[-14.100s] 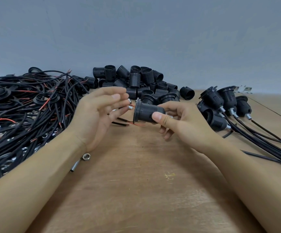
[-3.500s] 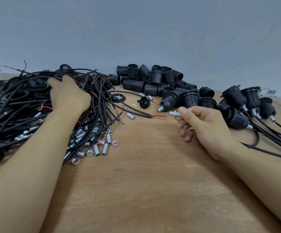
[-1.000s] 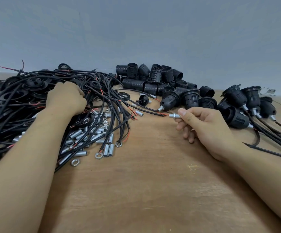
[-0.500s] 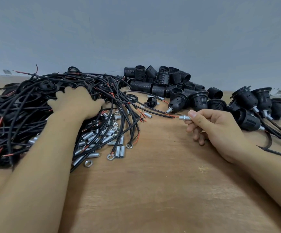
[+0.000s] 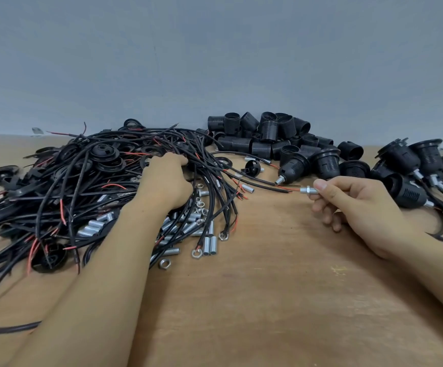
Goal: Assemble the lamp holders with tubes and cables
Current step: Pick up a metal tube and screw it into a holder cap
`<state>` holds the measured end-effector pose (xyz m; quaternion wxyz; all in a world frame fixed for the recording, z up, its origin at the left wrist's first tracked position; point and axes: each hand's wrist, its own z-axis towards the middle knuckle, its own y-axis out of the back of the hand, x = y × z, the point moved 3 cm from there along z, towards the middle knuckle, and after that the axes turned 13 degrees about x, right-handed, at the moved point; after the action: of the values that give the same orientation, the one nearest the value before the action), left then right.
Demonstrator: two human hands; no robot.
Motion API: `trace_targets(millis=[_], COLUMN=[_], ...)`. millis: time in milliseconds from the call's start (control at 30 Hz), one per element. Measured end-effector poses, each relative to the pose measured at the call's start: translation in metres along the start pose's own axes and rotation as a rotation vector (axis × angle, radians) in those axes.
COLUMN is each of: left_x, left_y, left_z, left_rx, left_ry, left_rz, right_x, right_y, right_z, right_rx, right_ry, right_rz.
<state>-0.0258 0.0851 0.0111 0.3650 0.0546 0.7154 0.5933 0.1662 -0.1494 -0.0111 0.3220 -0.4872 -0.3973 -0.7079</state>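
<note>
Broadly, a worn wooden tabletop (image 5: pixel 254 300) is seen, its brown grain scuffed and marked with a small pale fleck near the right forearm, and it is closed off at the back by a plain grey-blue wall (image 5: pixel 215 62) that meets it in a straight line. At the left, the left hand (image 5: pixel 166 182) is laid knuckles-up on a tangled heap of black cables (image 5: pixel 56 186) with red wire ends; its fingers are curled down into the strands, but whether a cable is actually gripped cannot be told, since the fingertips are hidden. Just beside and below that hand, loose silver tubes (image 5: pixel 209 245) and nuts (image 5: pixel 165 263) are scattered on the wood. A short threaded metal tube (image 5: pixel 309 191) carrying a nut is pinched between the thumb and forefinger of the right hand (image 5: pixel 358 207), with the remaining fingers folded under. Beyond both hands, against the wall, a pile of black lamp holders (image 5: pixel 270 136) is heaped, and to the right of the right hand, finished holders with cables attached (image 5: pixel 413 165) are laid out.
</note>
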Motion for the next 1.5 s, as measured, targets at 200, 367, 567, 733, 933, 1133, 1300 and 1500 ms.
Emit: trace_targets(millis=[200,367,567,733,933,1133,1300,1500], left_x=[-0.002,0.029,0.052,0.055,0.064,0.061,0.06,0.066], left_y=[-0.001,0.023,0.019,0.034,0.03,0.029,0.028,0.029], left_z=[-0.001,0.008,0.022,0.025,0.036,0.037,0.033,0.038], left_rx=[-0.003,-0.367,-0.14,-0.388,-0.343,-0.332,-0.365,-0.301], left_ry=[0.0,0.251,0.369,0.28,0.285,0.324,0.425,0.424], left_rz=[-0.06,0.019,0.166,0.09,0.091,0.009,0.034,0.074], right_x=[-0.001,0.0,-0.001,0.0,-0.003,-0.005,-0.006,-0.005], right_y=[0.002,0.002,0.004,0.004,0.006,0.006,0.007,0.007], right_z=[-0.001,-0.002,-0.004,-0.004,-0.002,-0.001,-0.001,-0.002], right_rx=[-0.008,-0.018,-0.033,-0.033,-0.023,-0.018,-0.024,-0.012], right_ry=[0.002,0.0,-0.008,-0.01,-0.012,-0.009,-0.006,-0.018], right_rz=[-0.014,-0.024,-0.023,-0.026,-0.018,-0.017,-0.026,-0.033])
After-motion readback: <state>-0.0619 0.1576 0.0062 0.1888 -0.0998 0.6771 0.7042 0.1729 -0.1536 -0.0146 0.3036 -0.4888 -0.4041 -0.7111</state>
